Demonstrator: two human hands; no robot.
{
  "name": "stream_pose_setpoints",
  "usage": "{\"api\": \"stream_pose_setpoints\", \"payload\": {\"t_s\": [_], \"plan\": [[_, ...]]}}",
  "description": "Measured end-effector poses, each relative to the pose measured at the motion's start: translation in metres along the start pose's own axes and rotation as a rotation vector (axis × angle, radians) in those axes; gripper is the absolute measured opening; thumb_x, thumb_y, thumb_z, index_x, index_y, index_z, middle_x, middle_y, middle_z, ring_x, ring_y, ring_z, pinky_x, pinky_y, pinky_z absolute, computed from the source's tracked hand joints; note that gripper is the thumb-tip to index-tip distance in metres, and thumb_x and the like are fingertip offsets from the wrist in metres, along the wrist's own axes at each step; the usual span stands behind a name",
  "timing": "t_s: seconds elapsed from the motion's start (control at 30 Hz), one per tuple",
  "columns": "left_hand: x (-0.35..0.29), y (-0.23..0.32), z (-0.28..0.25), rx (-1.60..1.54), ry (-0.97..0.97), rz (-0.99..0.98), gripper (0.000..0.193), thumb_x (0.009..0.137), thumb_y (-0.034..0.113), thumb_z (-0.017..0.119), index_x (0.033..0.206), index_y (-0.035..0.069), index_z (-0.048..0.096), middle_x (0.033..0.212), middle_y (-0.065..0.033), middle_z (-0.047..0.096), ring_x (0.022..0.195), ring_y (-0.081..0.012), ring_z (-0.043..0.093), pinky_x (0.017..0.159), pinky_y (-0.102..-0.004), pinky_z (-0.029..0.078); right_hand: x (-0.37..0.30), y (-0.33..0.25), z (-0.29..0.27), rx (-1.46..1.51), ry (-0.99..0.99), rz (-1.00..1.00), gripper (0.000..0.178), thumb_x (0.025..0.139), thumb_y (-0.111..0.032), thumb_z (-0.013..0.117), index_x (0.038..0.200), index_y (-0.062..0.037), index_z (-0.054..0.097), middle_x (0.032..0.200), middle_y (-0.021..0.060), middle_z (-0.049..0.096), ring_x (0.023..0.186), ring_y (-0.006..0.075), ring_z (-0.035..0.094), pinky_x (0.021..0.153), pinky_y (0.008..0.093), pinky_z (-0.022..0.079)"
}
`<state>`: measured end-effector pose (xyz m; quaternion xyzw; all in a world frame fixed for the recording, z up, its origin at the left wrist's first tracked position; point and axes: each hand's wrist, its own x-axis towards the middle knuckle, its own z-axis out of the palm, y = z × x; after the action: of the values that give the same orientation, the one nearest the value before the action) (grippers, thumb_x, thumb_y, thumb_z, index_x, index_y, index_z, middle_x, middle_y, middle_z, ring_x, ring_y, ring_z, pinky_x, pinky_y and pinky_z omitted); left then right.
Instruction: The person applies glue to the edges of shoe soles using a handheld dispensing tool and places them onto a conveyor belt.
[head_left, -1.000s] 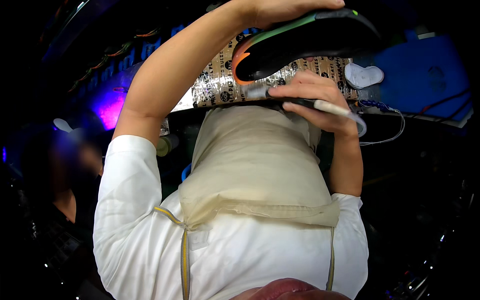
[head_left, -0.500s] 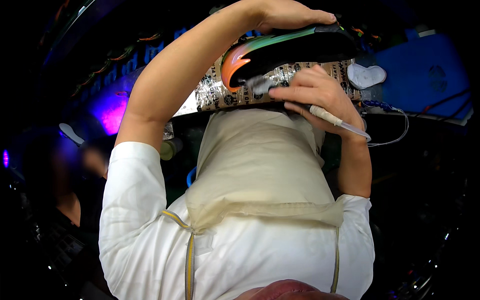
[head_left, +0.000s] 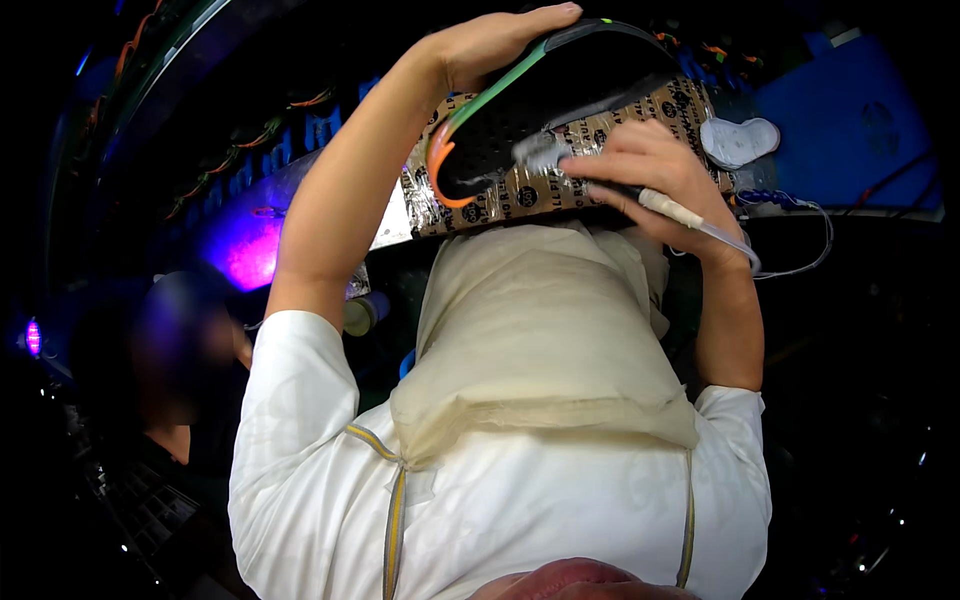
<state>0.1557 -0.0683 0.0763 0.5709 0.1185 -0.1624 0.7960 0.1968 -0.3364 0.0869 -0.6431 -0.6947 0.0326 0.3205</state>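
Note:
My left hand grips a black shoe sole from its far side, its fingers partly hidden behind it. The sole is curved, with a shiny edge that runs from green to orange at the left end. It is tilted over the bench, its dark dotted face toward me. In my right hand is a brush with pale grey bristles, a dark handle and a whitish wrap. A clear tube leads away from the handle. The blurred bristles are close to the sole's near side; whether they touch it I cannot tell.
Brown printed tape covers the bench. A white shoe-shaped pad lies at right, beside a blue panel and a looped thin cord. Purple light glows on the left surface. Another person is at far left; a greenish cup stands below the bench.
My left hand has tipped the sole, so its orange edge looks narrower and more of its dark face shows. The brush has moved slightly right. The whole view has shifted a little.

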Motion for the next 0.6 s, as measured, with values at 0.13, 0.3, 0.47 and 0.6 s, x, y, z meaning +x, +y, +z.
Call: {"api": "stream_pose_setpoints", "payload": {"t_s": [0.13, 0.3, 0.47, 0.6], "plan": [[-0.011, -0.031, -0.035, 0.051, -0.037, 0.370, 0.099, 0.099, 0.080, 0.025, 0.157, 0.000, 0.039, 0.152, -0.0266, 0.050, 0.132, -0.0438, 0.057, 0.107, -0.0515, 0.052, -0.010, 0.007, 0.006, 0.237, 0.054, 0.065, 0.035, 0.082, -0.002, 0.079, 0.117, -0.0033, 0.077, 0.081, 0.0081, 0.065, 0.070, 0.0218, 0.056, 0.073, 0.0368, 0.046], [-0.067, -0.108, -0.077, -0.526, 0.157, 0.437, 0.105, 0.097, 0.085, 0.021, 0.162, 0.005, 0.034, 0.165, -0.0201, 0.038, 0.155, -0.0365, 0.031, 0.129, -0.0514, 0.018, -0.034, 0.034, 0.021, 0.435, 0.410, 0.393, 0.031, 0.091, 0.001, 0.068, 0.122, 0.0030, 0.072, 0.097, 0.0078, 0.069, 0.080, 0.0132, 0.060, 0.072, 0.0261, 0.047], [-0.115, -0.176, -0.110, -0.411, 0.326, 0.003, 0.070, 0.106, 0.057, 0.043, 0.149, 0.002, 0.050, 0.133, -0.0257, 0.066, 0.113, -0.0461, 0.070, 0.075, -0.0599, 0.066, -0.064, 0.090, 0.065, 0.499, 0.655, 0.613, 0.029, 0.098, -0.009, 0.068, 0.125, 0.0028, 0.071, 0.103, 0.0042, 0.073, 0.088, 0.0094, 0.061, 0.080, 0.0243, 0.050], [-0.126, -0.203, -0.099, -0.332, 0.172, 0.013, 0.057, 0.103, 0.031, 0.047, 0.133, -0.017, 0.054, 0.109, -0.0332, 0.072, 0.087, -0.0463, 0.076, 0.060, -0.0414, 0.068, -0.091, 0.137, 0.099, 0.483, 0.743, 0.671, 0.029, 0.099, -0.010, 0.066, 0.124, 0.0037, 0.071, 0.112, 0.0080, 0.074, 0.097, 0.0144, 0.065, 0.089, 0.0285, 0.051]]}}
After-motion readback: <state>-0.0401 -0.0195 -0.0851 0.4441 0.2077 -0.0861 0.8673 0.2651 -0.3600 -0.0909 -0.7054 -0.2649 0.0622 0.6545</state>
